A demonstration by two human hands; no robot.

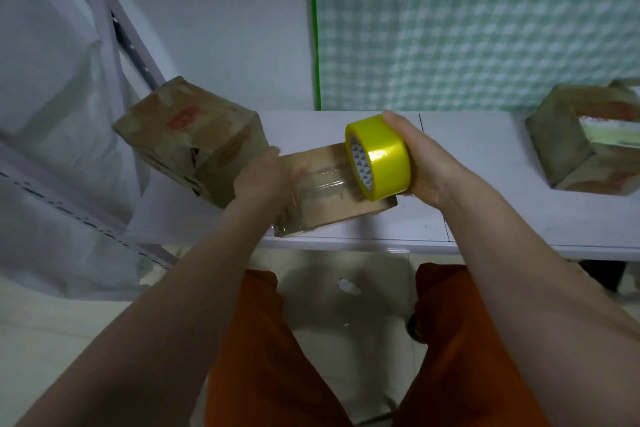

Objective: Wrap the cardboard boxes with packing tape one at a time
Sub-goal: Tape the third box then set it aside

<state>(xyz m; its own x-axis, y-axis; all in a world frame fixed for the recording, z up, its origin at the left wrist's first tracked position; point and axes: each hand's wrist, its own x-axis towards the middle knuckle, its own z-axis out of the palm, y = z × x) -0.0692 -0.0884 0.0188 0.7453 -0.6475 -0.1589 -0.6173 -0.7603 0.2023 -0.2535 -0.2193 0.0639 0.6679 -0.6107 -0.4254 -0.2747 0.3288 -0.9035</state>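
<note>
Your right hand [420,163] grips the yellow tape roll [379,158] above the small box's [329,191] right end. Your left hand [259,180], blurred, presses its left end; finger posture unclear. The box sits at the table's [485,184] near edge; open tabletop lies right of your right hand.

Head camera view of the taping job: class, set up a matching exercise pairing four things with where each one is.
Things:
1. tape roll
2. middle box
3. left box
4. right box

Places:
A. far right on the table
B. under the left hand
C. tilted at the table's left end
D. held in the right hand

Pairs: 1-D, 2-B, 3-C, 4-A
</note>
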